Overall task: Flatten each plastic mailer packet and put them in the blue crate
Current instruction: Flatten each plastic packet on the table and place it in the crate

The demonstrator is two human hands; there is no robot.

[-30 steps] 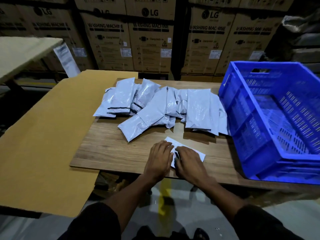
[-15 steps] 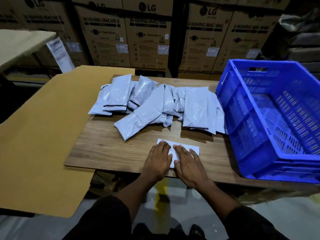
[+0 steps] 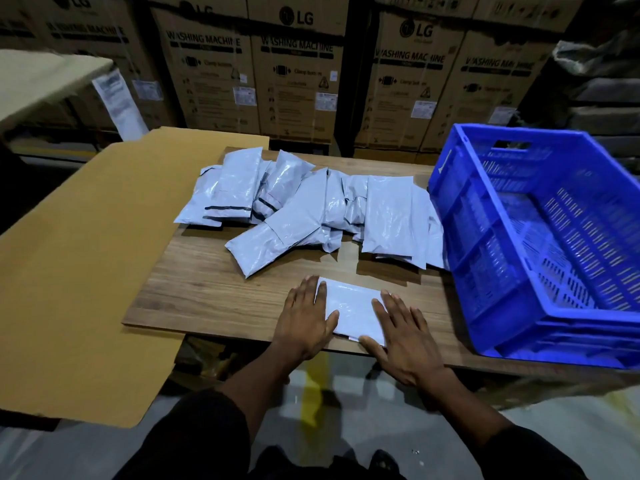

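Near edge of the table (image 3: 214,292): one white packet (image 3: 353,311) lies flat on the wood, between the two hands and well short of the pile.

Change: a second ago the hands sat side by side, almost touching, over the middle of the packet; now they have slid apart to its two ends, so most of its face shows.

Meaning: this looks like the smoothing stroke, centre outward, pushing air to the ends. I judge the flattening of this packet nearly done; lifting it into the crate would be the next call.

Left hand (image 3: 304,317): open, palm down, fingers spread, covering the packet's left end and pressing; it grips nothing.

Right hand (image 3: 401,334): open, palm down, over the right end, thumb along the near edge; it also grips nothing.

Packet look: pale, glossy plastic, rectangular, lying slightly askew to the table edge, with faint wrinkles and no obvious bulge.

Pile (image 3: 311,209): a heap of grey-white packets overlapping each other behind the hands, several still puffy and creased, some with a dark seal strip.

Crate (image 3: 485,237): blue, slotted, at the right, its wall just beside the pile's right edge; no packets visible inside, so nearly all of the task remains.
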